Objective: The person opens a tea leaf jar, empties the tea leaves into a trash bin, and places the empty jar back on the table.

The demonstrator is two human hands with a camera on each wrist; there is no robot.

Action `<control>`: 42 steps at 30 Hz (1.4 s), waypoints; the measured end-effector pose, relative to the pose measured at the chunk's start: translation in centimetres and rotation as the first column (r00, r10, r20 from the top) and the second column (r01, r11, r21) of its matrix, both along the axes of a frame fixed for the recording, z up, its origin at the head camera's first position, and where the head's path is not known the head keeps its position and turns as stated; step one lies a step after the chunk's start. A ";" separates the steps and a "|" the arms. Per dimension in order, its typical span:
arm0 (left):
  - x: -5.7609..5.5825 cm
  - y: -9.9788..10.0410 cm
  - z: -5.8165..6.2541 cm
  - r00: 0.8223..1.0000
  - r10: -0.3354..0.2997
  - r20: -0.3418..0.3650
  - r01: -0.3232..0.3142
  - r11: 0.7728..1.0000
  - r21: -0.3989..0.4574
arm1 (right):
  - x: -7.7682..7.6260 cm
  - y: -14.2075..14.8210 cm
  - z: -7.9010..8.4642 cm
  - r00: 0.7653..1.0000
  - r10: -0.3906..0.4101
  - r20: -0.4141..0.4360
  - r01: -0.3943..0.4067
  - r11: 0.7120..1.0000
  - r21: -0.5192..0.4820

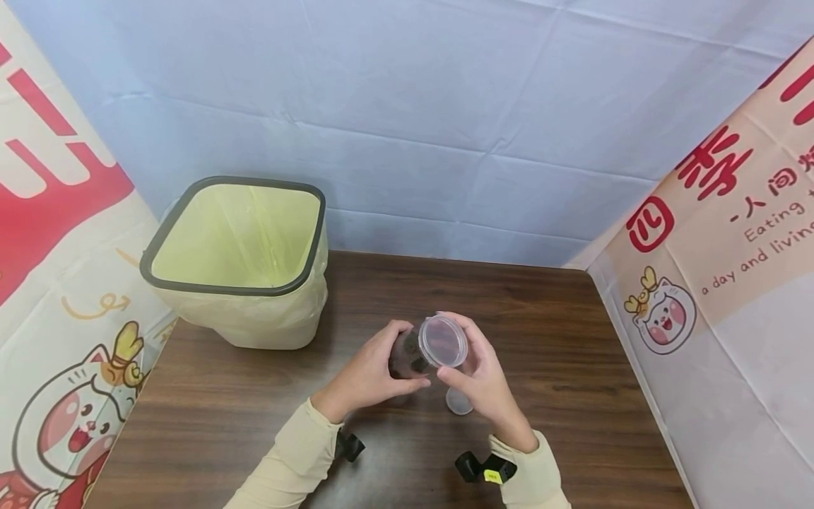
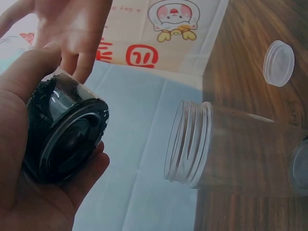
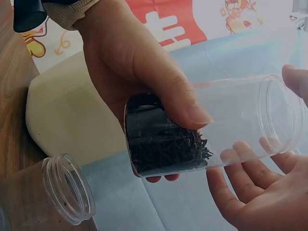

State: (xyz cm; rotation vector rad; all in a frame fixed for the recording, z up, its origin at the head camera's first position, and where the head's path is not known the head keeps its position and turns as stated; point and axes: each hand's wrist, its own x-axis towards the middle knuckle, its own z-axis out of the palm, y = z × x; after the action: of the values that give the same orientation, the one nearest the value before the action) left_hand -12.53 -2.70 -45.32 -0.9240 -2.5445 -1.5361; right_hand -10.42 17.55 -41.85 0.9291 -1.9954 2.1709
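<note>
A clear plastic jar (image 1: 407, 355) with dark dried leaves, like loose tea, in its lower part is held between both hands, tilted. My left hand (image 1: 369, 367) grips its lower end, thumb across the side in the right wrist view. Around the pale round top (image 1: 443, 341) curls my right hand (image 1: 486, 371), thumb at the near edge and fingers behind. A second clear jar (image 2: 240, 149) with a bare threaded mouth stands on the table in the wrist views; the head view hides it behind the hands. Near it lies a clear round lid (image 2: 279, 63).
At the back left of the wooden table (image 1: 540, 311) stands a cream waste bin (image 1: 273, 322) with a dark rim and a pale liner. A light blue cloth (image 1: 407, 106) hangs behind, and printed cloths (image 1: 674, 318) close off both sides.
</note>
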 end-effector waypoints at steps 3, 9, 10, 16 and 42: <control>0.0 0.0 -0.1 1.000 0.006 -0.002 -0.006 1.000 -0.006 | -0.1 0.2 -0.1 1.000 0.026 0.013 -0.026 1.000 -0.017; -0.1 0.1 -0.2 1.000 0.006 -0.013 -0.006 1.000 -0.010 | -0.1 0.1 -0.3 0.999 0.028 0.017 -0.027 0.999 -0.046; -0.1 0.1 -0.2 1.000 0.004 -0.015 -0.005 1.000 -0.010 | 0.0 0.0 -0.3 1.000 0.018 0.019 -0.017 0.999 -0.046; -0.1 0.1 -0.2 1.000 -0.001 -0.012 0.001 1.000 -0.008 | 0.1 -0.3 -0.5 0.998 -0.049 0.029 0.050 0.998 -0.031; -0.1 0.0 -0.3 1.000 -0.007 0.007 0.006 1.000 0.027 | 0.1 -0.4 -0.3 0.999 -0.047 0.004 0.047 0.999 -0.012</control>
State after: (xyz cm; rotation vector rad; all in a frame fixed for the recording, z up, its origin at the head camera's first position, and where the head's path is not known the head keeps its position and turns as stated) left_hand -12.59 -2.69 -45.67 -0.9261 -2.5220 -1.5742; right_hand -10.34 17.16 -42.15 0.8679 -1.9827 2.1599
